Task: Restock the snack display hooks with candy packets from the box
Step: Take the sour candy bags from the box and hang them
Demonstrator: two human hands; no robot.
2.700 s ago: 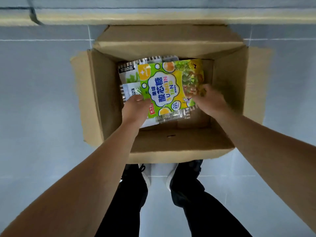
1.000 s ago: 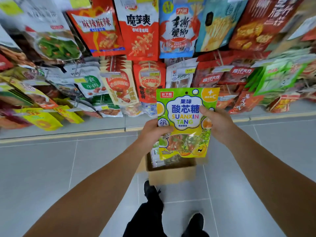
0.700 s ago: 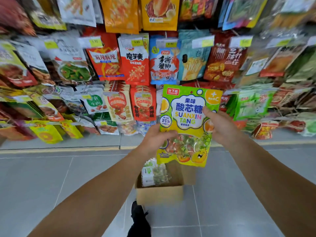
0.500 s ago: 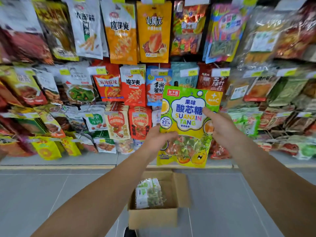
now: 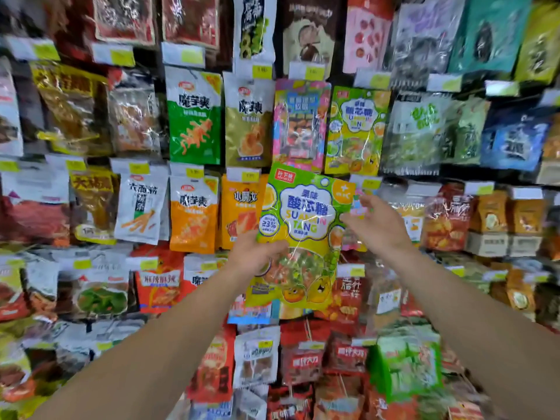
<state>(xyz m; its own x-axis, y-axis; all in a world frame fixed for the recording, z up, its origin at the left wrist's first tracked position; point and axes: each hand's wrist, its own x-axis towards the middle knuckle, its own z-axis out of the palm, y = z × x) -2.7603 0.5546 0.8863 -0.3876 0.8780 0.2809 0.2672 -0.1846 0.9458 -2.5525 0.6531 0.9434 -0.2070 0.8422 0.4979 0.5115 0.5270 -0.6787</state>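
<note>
I hold a green and yellow candy packet [image 5: 300, 228] upright in front of the snack wall. My left hand [image 5: 253, 257] grips its lower left edge. My right hand [image 5: 377, 224] touches its right edge, fingers spread and only loosely on it. A matching green and yellow packet [image 5: 356, 128] hangs on a hook just above and to the right of the held one. The box is out of view.
The wall is packed with hanging snack packets in rows, each hook with a white and yellow price tag [image 5: 262, 71]. Green and olive packets [image 5: 195, 116] hang to the upper left, orange ones [image 5: 194, 213] to the left, red ones [image 5: 303, 356] below.
The view has swung up from the box on the floor to the display wall. Both hands have raised the candy packet higher, towards the matching packet. The right hand's fingers have loosened.
</note>
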